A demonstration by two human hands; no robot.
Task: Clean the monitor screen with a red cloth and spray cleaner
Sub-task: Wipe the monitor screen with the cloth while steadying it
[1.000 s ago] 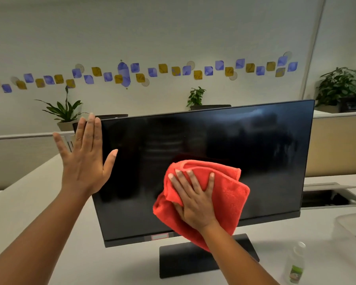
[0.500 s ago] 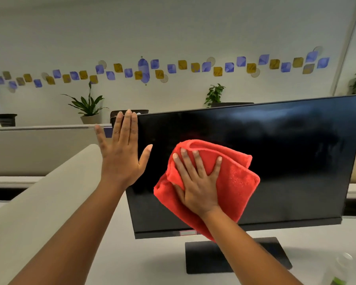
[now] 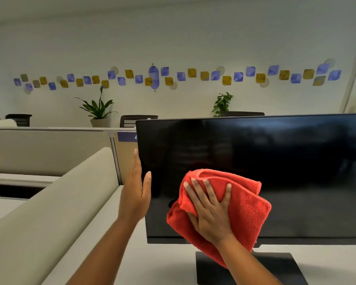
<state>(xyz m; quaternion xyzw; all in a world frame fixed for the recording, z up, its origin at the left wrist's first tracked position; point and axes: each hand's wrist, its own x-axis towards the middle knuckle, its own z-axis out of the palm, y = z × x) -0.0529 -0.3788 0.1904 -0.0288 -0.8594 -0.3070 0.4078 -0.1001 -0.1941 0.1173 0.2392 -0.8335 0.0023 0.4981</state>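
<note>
A black monitor [image 3: 275,161] stands on a white desk, its screen dark and facing me. My right hand [image 3: 210,210] presses a folded red cloth [image 3: 247,210] flat against the lower left part of the screen, fingers spread and straight. My left hand [image 3: 135,192] rests edge-on against the monitor's left edge, fingers straight behind it and the thumb on the front. The spray cleaner is out of view.
The monitor's flat black base [image 3: 275,268] sits on the white desk [image 3: 162,260]. A beige padded divider [image 3: 49,202] runs along the left. Cubicle panels [image 3: 49,151], potted plants [image 3: 98,112] and chair backs stand behind.
My view has swung left, so the monitor sits further right and the spray bottle has left the frame. My left hand slid down the monitor's left edge and turned edge-on. The cloth stays on the lower left screen.
</note>
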